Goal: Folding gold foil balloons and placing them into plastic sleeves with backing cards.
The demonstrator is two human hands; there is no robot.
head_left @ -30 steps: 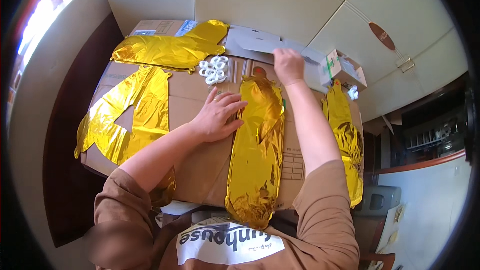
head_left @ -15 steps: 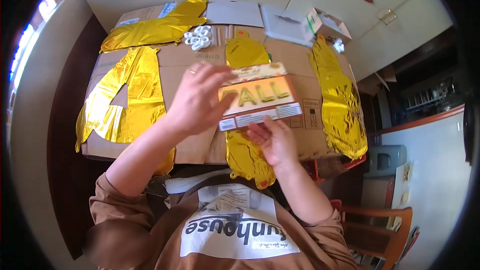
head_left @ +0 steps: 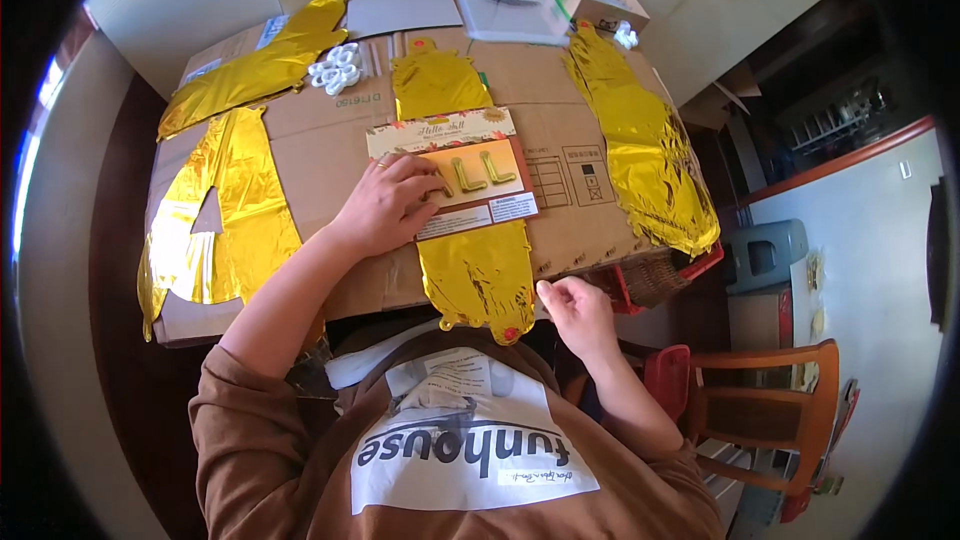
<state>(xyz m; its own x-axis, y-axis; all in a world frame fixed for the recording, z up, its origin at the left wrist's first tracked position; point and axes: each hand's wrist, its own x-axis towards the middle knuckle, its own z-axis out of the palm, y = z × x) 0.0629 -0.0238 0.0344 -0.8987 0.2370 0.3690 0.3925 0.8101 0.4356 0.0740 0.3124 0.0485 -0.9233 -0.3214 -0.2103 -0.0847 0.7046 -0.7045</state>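
The card [head_left: 490, 195] is laid across the middle balloon [head_left: 475, 272], its left part covered by the loosely opened left hand [head_left: 386, 205]. Below and right of the card, the right hand [head_left: 582, 320] is curled beside the balloon's edge; whether foil is pinched cannot be told. If the balloon is tugged there, the card may be slid askew or the foil torn. The card is stiff and rectangular; the gold foil is thin, crinkled and mirror-like.

An orange printed card [head_left: 482, 186] lies across the middle of a flat, creased gold foil balloon [head_left: 477, 273].
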